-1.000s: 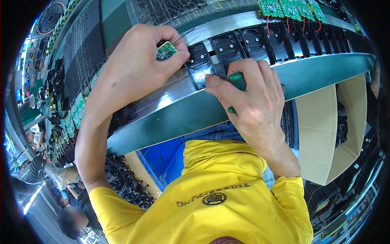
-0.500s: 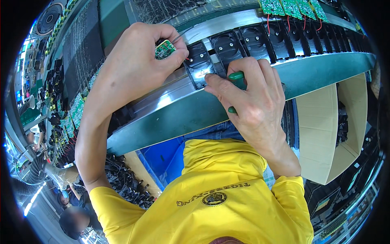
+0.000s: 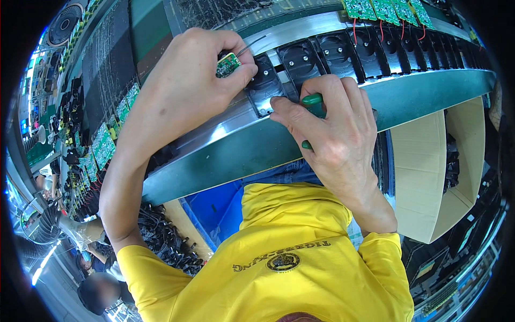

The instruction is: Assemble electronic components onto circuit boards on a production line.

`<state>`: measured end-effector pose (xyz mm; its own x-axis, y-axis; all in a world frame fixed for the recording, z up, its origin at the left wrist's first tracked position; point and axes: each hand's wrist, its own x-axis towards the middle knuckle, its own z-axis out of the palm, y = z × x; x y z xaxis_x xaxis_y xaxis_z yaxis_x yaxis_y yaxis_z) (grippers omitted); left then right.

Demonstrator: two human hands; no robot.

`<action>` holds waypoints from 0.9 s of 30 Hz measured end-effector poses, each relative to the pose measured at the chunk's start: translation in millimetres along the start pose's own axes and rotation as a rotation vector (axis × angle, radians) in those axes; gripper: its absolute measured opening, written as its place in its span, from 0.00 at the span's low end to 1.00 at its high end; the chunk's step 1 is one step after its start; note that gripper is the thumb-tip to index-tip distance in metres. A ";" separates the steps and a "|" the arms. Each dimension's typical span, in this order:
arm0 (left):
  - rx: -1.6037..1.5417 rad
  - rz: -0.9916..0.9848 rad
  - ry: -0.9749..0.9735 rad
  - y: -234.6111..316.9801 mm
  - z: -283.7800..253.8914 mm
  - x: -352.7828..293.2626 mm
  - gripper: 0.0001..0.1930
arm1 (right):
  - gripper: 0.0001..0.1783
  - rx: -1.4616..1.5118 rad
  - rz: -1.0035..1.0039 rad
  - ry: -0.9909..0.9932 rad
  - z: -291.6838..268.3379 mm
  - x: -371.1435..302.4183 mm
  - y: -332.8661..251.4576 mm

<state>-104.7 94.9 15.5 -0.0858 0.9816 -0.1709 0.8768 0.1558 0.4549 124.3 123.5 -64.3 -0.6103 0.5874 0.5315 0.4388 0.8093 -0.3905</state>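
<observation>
My left hand (image 3: 196, 80) pinches a small green circuit board (image 3: 228, 65), held just above the left end of a row of black plastic housings. A thin dark wire (image 3: 252, 44) sticks out past its fingers toward the upper right. Beneath the left fingertips lies the nearest black housing (image 3: 264, 91), with small metal posts inside. My right hand (image 3: 338, 129) is closed around a green-handled hand tool (image 3: 313, 100), its jaws hidden by the palm. The right thumb and index tips press on the lower edge of that same housing.
More black housings (image 3: 335, 51) line a metal rail (image 3: 214, 134) running to the right. Green circuit boards (image 3: 370, 11) with red wires hang behind them. A green bench edge (image 3: 225, 166) lies nearer me. At the right stands an open cardboard box (image 3: 421, 177); a blue bin (image 3: 214, 209) sits below.
My left hand has shifted slightly right with the circuit board, closer over the housing. The dark wire now points out to the upper right. My right hand has barely moved.
</observation>
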 end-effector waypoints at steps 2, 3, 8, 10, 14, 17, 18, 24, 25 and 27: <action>-0.016 0.006 0.003 -1.3 3.6 -0.8 0.03 | 0.13 -0.013 0.004 -0.005 -1.3 0.5 0.4; -0.034 0.062 0.036 -4.5 6.1 -2.2 0.03 | 0.13 -0.023 -0.004 0.006 -1.6 1.2 0.5; -0.115 0.251 0.124 -23.5 11.5 -12.3 0.02 | 0.16 0.208 0.095 0.029 -20.1 17.7 -9.4; -0.168 0.309 0.094 -28.6 9.8 -16.4 0.05 | 0.17 0.718 0.355 0.007 -52.4 39.4 -22.5; -0.027 0.420 0.085 -34.6 6.1 -20.2 0.09 | 0.31 1.052 0.621 0.139 -29.6 71.8 -8.9; 0.142 0.489 0.100 -37.8 6.4 -19.7 0.11 | 0.27 1.627 0.141 0.246 5.8 89.3 0.7; 0.177 0.522 0.120 -37.8 5.8 -18.0 0.12 | 0.26 1.667 0.268 0.270 12.8 95.2 -4.5; 0.263 0.627 0.211 -44.5 9.0 -14.5 0.13 | 0.22 1.803 0.689 0.338 43.6 109.1 -17.5; 0.253 0.637 0.221 -45.4 10.3 -14.1 0.13 | 0.22 1.821 0.705 0.346 47.6 109.3 -16.9; 0.244 0.648 0.233 -46.6 12.3 -13.3 0.13 | 0.21 1.839 0.718 0.353 54.6 109.8 -14.2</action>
<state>-138.7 73.2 -14.2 0.4119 0.8705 0.2693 0.8637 -0.4671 0.1891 15.0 176.2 -41.4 -0.4318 0.9013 -0.0359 -0.7147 -0.3662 -0.5959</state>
